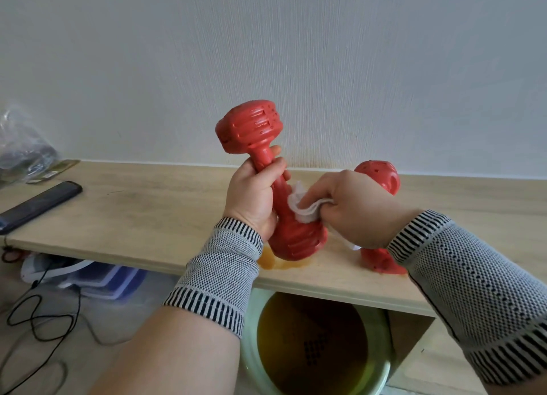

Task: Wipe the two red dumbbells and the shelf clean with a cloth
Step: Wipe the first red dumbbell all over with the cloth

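Our left hand [254,196] grips the handle of one red dumbbell [272,184] and tilts it up, its bottom end close over the shelf [148,214]. Our right hand [352,208] pinches the white cloth [302,208] against it. The other dumbbell [381,217] lies just behind that hand. The brown puddle [278,263] could smear wider if the dumbbell slips down into it.

open shelf [154,217] left of the dumbbells, phone [38,206] at far left
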`<state>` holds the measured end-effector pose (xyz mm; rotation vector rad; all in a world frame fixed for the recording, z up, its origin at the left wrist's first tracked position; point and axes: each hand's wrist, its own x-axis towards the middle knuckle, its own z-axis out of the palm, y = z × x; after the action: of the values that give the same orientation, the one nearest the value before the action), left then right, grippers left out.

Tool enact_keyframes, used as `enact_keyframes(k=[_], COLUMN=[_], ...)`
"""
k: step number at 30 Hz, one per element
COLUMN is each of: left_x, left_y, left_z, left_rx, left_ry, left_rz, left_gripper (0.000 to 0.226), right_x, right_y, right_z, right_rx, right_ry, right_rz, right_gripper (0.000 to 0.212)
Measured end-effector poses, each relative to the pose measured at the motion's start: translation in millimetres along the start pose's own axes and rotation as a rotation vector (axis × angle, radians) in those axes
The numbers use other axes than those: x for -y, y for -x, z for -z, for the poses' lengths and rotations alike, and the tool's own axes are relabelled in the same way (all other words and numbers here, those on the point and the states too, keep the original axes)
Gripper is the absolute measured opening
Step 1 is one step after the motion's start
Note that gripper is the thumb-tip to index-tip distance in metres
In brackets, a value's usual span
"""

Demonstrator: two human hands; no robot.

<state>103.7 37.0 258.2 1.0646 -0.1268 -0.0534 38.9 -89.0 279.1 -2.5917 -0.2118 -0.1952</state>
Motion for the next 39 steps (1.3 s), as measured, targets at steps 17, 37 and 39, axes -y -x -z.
enact_keyframes(k=[17, 37, 39], left_x=[-3, -6, -7], left_y=[-2, 1, 2], left_z=[3, 9, 8], left_rx=[-0.016, 0.153, 0.153], left_ry=[0.023, 0.0, 0.02], left_rz=[0.024, 0.03, 0.038], left_gripper=[0.014, 0.017, 0.017], right_x=[5, 3, 4], right_y=[-4, -1, -1], right_z=[-1, 9, 10], right_rx=[0.057, 0.142, 0.108], right_ry=[-0.014, -0.161, -0.155], right_rz=[-0.015, -0.077, -0.083], right_gripper=[0.036, 0.034, 0.034])
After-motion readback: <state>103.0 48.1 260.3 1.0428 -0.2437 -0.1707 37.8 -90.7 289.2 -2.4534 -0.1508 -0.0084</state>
